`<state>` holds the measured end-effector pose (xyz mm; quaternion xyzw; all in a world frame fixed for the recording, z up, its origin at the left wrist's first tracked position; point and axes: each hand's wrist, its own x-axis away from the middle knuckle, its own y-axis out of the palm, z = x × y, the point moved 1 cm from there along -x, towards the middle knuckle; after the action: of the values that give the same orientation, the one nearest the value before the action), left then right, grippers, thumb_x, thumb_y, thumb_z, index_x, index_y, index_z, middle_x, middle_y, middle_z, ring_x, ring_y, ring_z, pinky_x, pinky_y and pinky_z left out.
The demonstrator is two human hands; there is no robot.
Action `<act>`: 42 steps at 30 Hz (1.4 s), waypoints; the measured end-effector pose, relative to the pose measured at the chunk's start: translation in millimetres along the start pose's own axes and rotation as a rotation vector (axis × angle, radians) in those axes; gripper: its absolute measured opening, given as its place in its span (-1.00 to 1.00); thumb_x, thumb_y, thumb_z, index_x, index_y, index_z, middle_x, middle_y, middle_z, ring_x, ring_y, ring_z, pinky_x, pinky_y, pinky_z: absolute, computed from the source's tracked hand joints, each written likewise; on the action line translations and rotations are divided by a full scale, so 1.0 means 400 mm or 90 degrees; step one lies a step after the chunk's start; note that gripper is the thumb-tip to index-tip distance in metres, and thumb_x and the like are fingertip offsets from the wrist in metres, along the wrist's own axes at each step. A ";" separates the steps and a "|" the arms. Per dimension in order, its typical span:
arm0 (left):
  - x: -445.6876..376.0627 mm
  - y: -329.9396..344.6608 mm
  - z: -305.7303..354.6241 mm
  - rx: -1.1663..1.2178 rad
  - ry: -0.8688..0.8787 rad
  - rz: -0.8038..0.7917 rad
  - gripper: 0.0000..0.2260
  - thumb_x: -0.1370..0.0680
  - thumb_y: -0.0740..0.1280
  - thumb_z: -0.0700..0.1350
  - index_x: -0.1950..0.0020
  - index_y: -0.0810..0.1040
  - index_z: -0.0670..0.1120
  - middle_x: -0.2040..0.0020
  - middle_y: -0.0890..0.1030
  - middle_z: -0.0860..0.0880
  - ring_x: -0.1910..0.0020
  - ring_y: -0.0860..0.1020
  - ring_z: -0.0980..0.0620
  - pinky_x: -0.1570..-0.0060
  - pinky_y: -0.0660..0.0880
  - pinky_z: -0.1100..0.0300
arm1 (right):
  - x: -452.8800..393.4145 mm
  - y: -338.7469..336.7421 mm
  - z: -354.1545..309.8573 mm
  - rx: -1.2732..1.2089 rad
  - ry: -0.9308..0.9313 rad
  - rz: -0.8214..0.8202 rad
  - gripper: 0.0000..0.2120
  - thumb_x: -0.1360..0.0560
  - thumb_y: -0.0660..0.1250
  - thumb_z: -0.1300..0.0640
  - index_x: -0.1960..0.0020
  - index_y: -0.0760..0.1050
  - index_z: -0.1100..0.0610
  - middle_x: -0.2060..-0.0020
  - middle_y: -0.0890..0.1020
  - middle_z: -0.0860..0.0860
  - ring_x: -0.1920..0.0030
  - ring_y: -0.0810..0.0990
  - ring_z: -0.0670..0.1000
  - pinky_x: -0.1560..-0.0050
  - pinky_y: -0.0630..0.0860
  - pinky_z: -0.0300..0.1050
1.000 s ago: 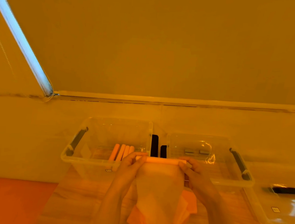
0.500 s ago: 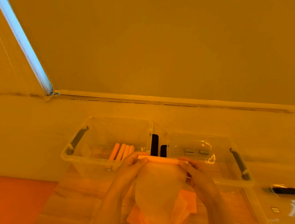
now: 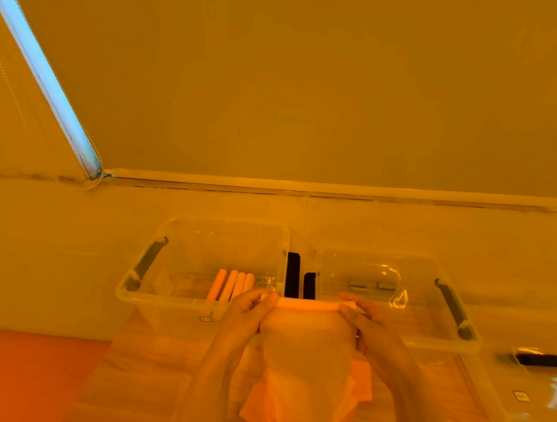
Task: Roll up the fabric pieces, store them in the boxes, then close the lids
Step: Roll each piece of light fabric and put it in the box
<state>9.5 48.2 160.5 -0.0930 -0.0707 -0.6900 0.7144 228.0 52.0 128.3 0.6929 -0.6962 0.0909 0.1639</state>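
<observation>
Warm amber light washes the pale wall and the wooden desk (image 3: 141,377) before us. We hold a fabric piece (image 3: 306,358) in the air over the desk, its top edge wound into a slim roll (image 3: 306,304). Our left hand (image 3: 244,312) and right hand (image 3: 366,323) each pinch one end of that roll with curled fingers, and the loose tail hangs down over a stack of unrolled pieces (image 3: 361,383).

To roll well, we judge both hands should turn evenly, keeping the ends level and the tail taut so that the roll stays tight.

Four finished rolls (image 3: 232,284) lie in the left box (image 3: 141,300); the right box (image 3: 427,338) seems to hold no rolls. What may be a lid (image 3: 523,400) lies at the right edge, cut off. Our hands hide the roll's ends, and the strong tint masks true colours.
</observation>
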 end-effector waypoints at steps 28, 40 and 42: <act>-0.016 -0.009 -0.008 -0.001 -0.016 -0.004 -0.90 -0.54 0.34 -0.04 0.03 0.65 0.10 -0.06 0.62 -0.01 -0.09 0.56 -0.03 -0.16 0.53 -0.10 | 0.000 -0.009 0.002 0.001 0.009 -0.023 -0.72 -0.47 0.35 0.07 -0.16 0.58 0.11 -0.07 0.64 0.14 -0.07 0.63 0.16 -0.10 0.57 0.20; -0.023 -0.001 -0.002 0.046 0.028 -0.022 -0.88 -0.56 0.32 -0.15 0.05 0.62 0.05 -0.01 0.42 0.30 0.00 0.44 0.24 -0.17 0.51 -0.05 | -0.002 0.002 -0.013 0.029 -0.021 0.008 -0.81 -0.50 0.35 0.04 -0.10 0.61 -0.02 -0.13 0.54 0.07 -0.10 0.56 0.15 -0.02 0.60 0.13; -0.026 0.000 -0.004 0.045 0.024 -0.018 -0.89 -0.54 0.34 -0.10 0.01 0.63 0.08 -0.07 0.51 0.18 -0.06 0.50 0.13 -0.14 0.54 -0.03 | -0.004 0.002 -0.009 0.029 -0.010 0.006 -0.78 -0.47 0.38 0.05 -0.12 0.60 -0.03 -0.12 0.56 0.07 -0.11 0.57 0.14 -0.05 0.60 0.13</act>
<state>8.9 58.1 156.3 -0.0542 -0.0829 -0.6986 0.7087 227.6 54.8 131.1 0.6940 -0.6983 0.1020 0.1424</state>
